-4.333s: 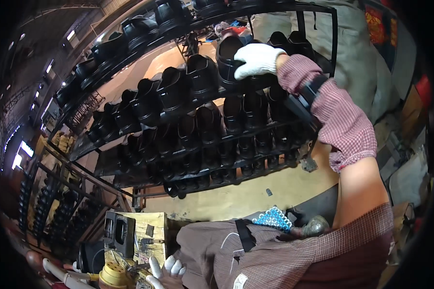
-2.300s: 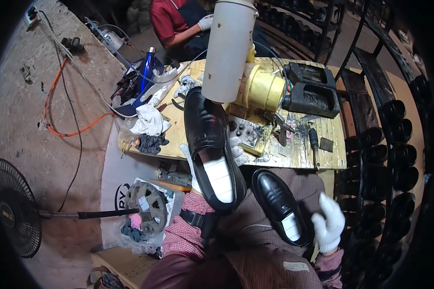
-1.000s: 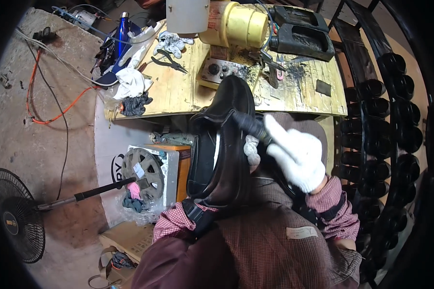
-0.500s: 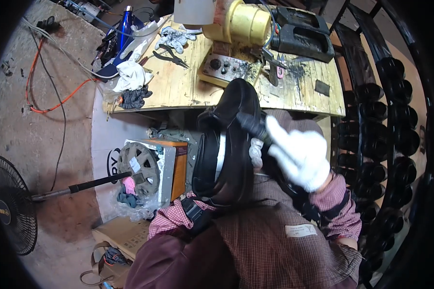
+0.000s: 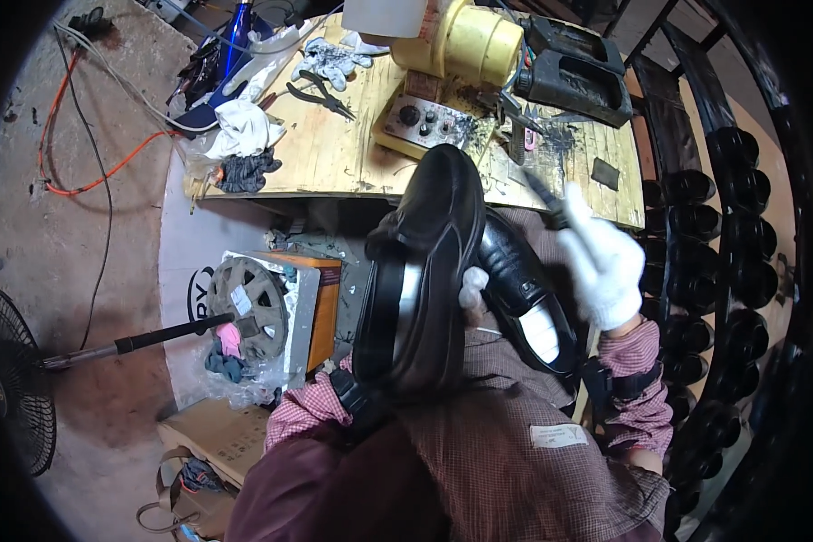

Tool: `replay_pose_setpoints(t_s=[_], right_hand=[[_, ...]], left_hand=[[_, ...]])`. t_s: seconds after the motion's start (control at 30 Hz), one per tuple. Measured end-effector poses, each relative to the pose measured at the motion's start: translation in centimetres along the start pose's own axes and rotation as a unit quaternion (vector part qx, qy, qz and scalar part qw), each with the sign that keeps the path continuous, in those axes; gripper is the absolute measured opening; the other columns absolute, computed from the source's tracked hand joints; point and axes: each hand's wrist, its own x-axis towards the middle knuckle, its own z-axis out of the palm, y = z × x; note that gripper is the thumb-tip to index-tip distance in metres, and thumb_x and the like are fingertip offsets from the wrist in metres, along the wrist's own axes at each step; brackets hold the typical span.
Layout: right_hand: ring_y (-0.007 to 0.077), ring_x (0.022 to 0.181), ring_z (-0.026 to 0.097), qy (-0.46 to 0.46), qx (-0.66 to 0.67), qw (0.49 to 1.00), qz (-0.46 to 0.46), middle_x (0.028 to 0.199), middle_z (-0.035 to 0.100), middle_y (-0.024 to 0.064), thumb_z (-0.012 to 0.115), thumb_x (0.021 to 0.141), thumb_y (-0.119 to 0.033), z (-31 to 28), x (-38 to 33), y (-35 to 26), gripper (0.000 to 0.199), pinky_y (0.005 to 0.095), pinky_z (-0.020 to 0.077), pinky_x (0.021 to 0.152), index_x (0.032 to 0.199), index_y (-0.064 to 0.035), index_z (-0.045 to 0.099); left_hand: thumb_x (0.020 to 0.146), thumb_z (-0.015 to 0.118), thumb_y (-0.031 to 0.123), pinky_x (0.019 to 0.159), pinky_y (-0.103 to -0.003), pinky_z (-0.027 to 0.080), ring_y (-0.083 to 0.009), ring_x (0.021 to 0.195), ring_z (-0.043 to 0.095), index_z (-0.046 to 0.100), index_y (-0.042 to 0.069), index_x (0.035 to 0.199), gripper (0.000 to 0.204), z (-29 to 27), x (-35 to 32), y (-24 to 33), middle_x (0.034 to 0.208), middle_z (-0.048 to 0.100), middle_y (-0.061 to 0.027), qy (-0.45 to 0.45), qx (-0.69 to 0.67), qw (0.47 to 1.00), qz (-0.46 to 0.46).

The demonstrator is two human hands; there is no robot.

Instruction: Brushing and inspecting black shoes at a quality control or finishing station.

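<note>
Your left hand [image 5: 472, 287] grips the black shoe [image 5: 420, 280] upright; your gloved right hand [image 5: 605, 266] closes on a thin dark tool [image 5: 544, 194] — judged mid-inspection. Next, bring the tool tip precisely to the shoe's edge.

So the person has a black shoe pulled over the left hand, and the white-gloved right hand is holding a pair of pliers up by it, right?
Not quite. The head view shows the black shoe over the left hand, but the white-gloved right hand holds a slim dark-handled tool, not pliers. The pliers lie on the wooden table.
</note>
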Motion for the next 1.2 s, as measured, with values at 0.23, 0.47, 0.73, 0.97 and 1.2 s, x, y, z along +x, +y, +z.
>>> replay_pose_setpoints(t_s=[0.23,0.47,0.73,0.97,1.2], right_hand=[[0.0229,0.053,0.056,-0.122,-0.019,0.977,-0.172,0.064,0.056,0.0060,0.076,0.081,-0.023,-2.8,1.5,-5.7,0.058,0.0373,0.0457,0.054,0.134,-0.0015,0.066],[0.0192,0.042,0.053,-0.096,-0.062,0.973,-0.200,0.058,0.059,0.0019,0.075,0.081,-0.023,-3.0,2.1,-5.5,0.059,0.0358,0.0461,0.045,0.139,-0.0117,0.065],[0.0260,0.057,0.065,0.034,-0.042,0.991,-0.126,0.064,0.063,0.0062,0.063,0.094,-0.020,-0.7,4.1,-0.8,0.054,0.0376,0.0523,0.054,0.147,-0.0174,0.057],[0.0357,0.093,0.068,-0.131,-0.258,0.942,0.171,0.112,0.067,0.0158,0.071,0.093,-0.027,5.7,2.2,11.5,0.061,0.0451,0.0554,0.079,0.149,-0.0156,0.053],[0.0392,0.134,0.057,-0.091,0.078,0.990,0.073,0.145,0.058,0.0228,0.079,0.082,-0.026,0.9,-2.9,3.6,0.076,0.0438,0.0450,0.113,0.150,-0.0061,0.051]], left_hand=[[0.099,0.047,0.065,0.099,-0.058,0.051,-0.0401,0.107,0.064,0.046,-0.005,0.145,0.083,-1.4,-6.3,-1.2,0.125,0.058,-0.0299,-0.005,0.029,0.999,-0.016],[0.098,0.047,0.069,0.100,-0.059,0.051,-0.0417,0.107,0.064,0.046,-0.005,0.145,0.088,-1.5,-3.9,0.3,0.126,0.057,-0.0311,-0.019,0.062,0.997,-0.030],[0.096,0.046,0.074,0.101,-0.061,0.051,-0.0434,0.108,0.064,0.045,-0.005,0.146,0.093,-2.0,-4.4,1.2,0.128,0.056,-0.0325,-0.030,0.105,0.993,-0.041],[0.077,0.047,0.094,0.106,-0.060,0.050,-0.0424,0.119,0.061,0.041,0.003,0.153,0.119,1.9,2.8,4.9,0.142,0.055,-0.0249,0.121,0.215,0.966,0.076],[0.098,0.040,0.077,0.107,-0.041,0.053,-0.0282,0.123,0.064,0.045,0.006,0.153,0.090,2.5,6.0,10.1,0.141,0.060,-0.0166,0.086,0.281,0.951,0.092]])
